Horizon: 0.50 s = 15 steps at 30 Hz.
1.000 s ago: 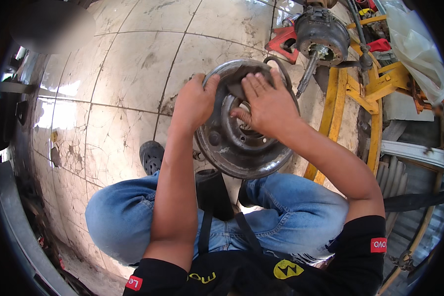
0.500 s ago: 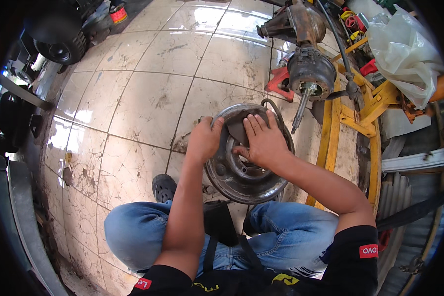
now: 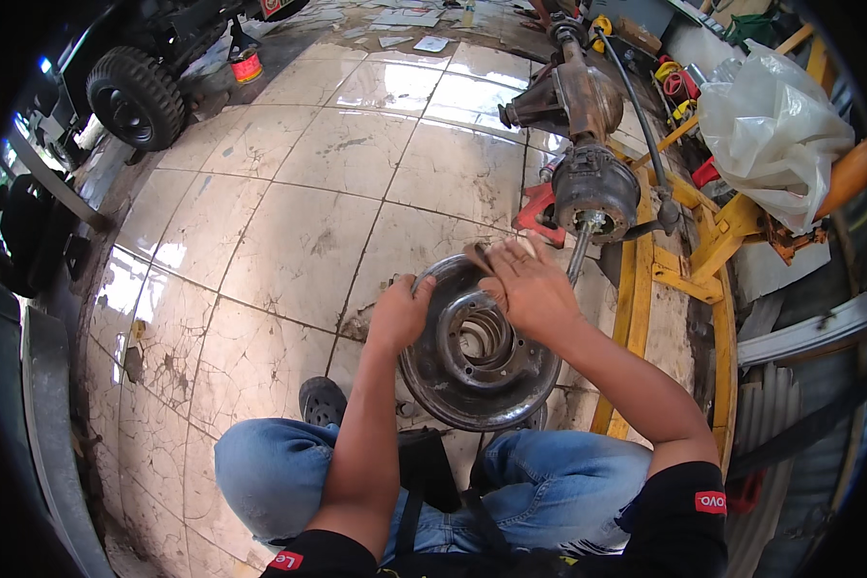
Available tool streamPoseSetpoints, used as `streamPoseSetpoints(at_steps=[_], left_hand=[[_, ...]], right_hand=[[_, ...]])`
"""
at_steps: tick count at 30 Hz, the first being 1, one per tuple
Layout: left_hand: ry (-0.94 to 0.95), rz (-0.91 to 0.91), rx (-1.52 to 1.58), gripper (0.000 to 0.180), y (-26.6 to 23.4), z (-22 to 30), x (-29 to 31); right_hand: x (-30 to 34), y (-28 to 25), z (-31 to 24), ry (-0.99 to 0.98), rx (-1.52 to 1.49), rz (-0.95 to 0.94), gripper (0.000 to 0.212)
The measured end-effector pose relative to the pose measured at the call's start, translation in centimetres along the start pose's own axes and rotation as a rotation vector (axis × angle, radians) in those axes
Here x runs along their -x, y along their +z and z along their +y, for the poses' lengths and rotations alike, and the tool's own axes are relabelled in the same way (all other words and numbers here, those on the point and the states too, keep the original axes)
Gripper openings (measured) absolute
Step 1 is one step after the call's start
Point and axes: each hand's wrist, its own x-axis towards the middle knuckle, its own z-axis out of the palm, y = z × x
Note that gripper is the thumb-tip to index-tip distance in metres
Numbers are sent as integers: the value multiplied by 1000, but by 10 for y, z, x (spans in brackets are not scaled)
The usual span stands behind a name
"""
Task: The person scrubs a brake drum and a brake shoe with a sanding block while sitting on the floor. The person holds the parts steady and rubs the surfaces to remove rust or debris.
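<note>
A round metal brake drum [image 3: 443,383] with a hub opening in its middle is tilted in front of my knees. My left hand [image 3: 398,314] grips its left rim, the thumb on top and the other fingers mostly out of sight. Over the far right part of the drum, my right hand [image 3: 532,297] holds a bent brown piece of sandpaper [image 3: 477,256] between thumb and fingers. Part of the sheet is hidden behind the fingers, and whether it touches the drum I cannot tell.
A greasy axle housing [image 3: 588,101] with a bare shaft lies beyond, beside a red stand [image 3: 539,214]. A yellow metal frame [image 3: 638,323] runs along the right under a clear plastic bag [image 3: 775,130]. At far left are a vehicle tyre [image 3: 135,99] and a red-yellow can [image 3: 246,67].
My right hand has lifted from lying flat on the sheet to a raised, curled pose. The drum appears slightly lower as the view tilts up; my left hand keeps its hold.
</note>
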Motion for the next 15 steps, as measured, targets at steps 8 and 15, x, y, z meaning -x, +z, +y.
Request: streamPoseSetpoints(at_steps=[8, 15], left_hand=[[1, 1, 24, 61, 4, 3, 0], [13, 2, 32, 59, 2, 0, 0]], right_hand=[[24, 40, 0, 4, -20, -321, 76], [15, 31, -9, 17, -96, -447, 81]])
